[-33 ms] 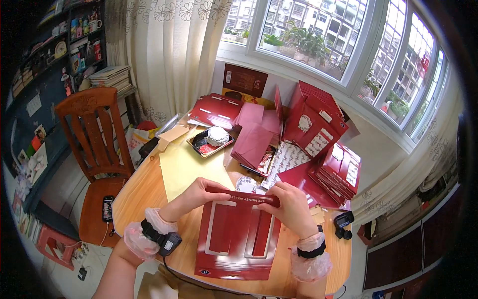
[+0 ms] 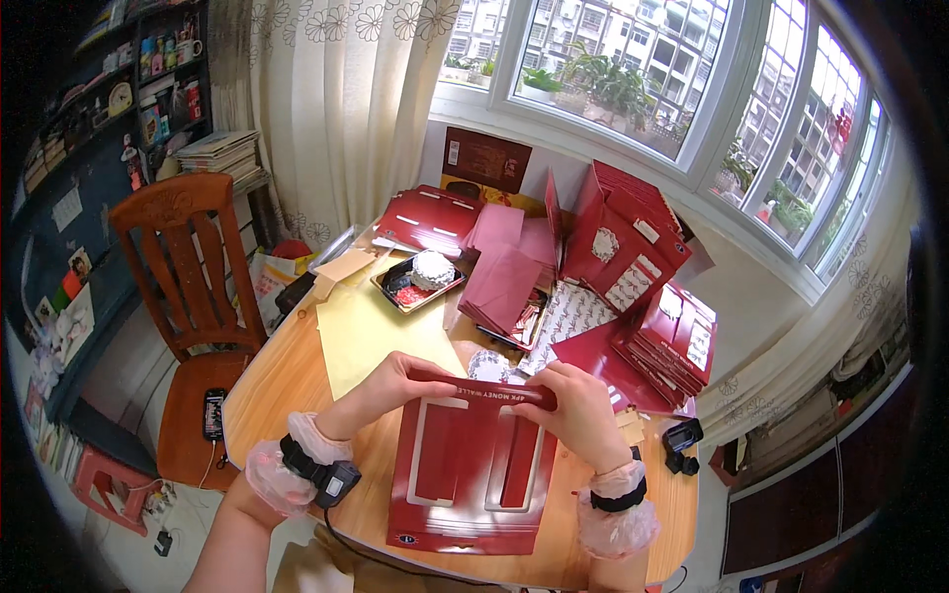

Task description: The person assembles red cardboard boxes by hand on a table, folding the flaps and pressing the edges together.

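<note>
A flat, glossy red cardboard pack (image 2: 479, 445) with two long pale-edged panels lies in front of me, its lower end near the table's front edge. My left hand (image 2: 390, 388) pinches the left end of its folded top edge between thumb and fingers. At the right end of that fold, my right hand (image 2: 581, 410) is closed on the same edge, thumb on the front face. Just beyond the fold, a white patterned round piece (image 2: 487, 366) is partly hidden by the pack. Both wrists wear pink plastic cuffs with black straps.
Yellow paper (image 2: 361, 346) lies left, below a black tray (image 2: 400, 301) holding a white roll. Maroon envelopes (image 2: 502, 287) rest on a second tray. Red packs are stacked at right (image 2: 662, 351) and stand behind (image 2: 613, 222). A small black case (image 2: 682, 445) sits by the right edge.
</note>
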Tool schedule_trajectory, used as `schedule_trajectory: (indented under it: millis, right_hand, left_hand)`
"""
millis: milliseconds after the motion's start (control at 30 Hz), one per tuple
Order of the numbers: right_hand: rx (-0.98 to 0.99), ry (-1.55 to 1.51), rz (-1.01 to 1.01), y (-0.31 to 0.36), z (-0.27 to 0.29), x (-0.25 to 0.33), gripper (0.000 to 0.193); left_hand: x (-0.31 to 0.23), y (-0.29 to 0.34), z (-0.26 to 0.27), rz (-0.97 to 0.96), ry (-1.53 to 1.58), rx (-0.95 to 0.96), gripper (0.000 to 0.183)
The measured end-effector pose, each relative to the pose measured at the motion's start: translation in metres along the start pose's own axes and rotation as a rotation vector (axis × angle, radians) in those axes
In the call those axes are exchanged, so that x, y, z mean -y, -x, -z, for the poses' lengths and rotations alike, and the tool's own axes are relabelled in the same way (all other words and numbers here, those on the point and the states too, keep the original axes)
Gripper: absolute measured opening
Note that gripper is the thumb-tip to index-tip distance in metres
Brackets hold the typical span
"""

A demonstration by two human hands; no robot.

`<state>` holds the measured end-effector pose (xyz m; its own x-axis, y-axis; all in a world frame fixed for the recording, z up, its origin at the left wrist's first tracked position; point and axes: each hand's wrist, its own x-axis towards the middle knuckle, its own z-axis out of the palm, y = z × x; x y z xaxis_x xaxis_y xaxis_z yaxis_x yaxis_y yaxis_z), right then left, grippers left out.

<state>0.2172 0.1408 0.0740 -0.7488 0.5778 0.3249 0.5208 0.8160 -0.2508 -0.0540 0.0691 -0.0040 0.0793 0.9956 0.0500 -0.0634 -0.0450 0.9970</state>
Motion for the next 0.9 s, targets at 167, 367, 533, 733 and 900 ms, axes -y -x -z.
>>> schedule_trajectory:
  millis: [167, 367, 533, 733, 900]
  right_hand:
    - [-0.026, -0.187, -0.112, 0.007, 0.007, -0.011, 0.029]
    - [-0.015, -0.416, -0.168, 0.005, -0.002, -0.023, 0.029]
    - [0.079, -0.633, -0.278, 0.007, -0.011, -0.038, 0.026]
    - [0.059, -0.869, -0.344, 0.006, -0.003, -0.04, 0.021]
    - [0.068, -0.864, -0.446, 0.004, 0.0, -0.041, 0.025]
  left_hand:
    - [-0.001, -0.003, 0.002, -0.005, 0.031, 0.006, 0.021]
    - [-0.001, -0.001, 0.006, 0.027, 0.011, 0.002, 0.021]
    - [-0.003, -0.001, 0.005, 0.067, 0.017, 0.033, 0.022]
    - [0.001, -0.003, 0.007, 0.075, 0.051, 0.011, 0.023]
    - [-0.001, -0.002, 0.006, 0.07, 0.054, 0.003, 0.021]
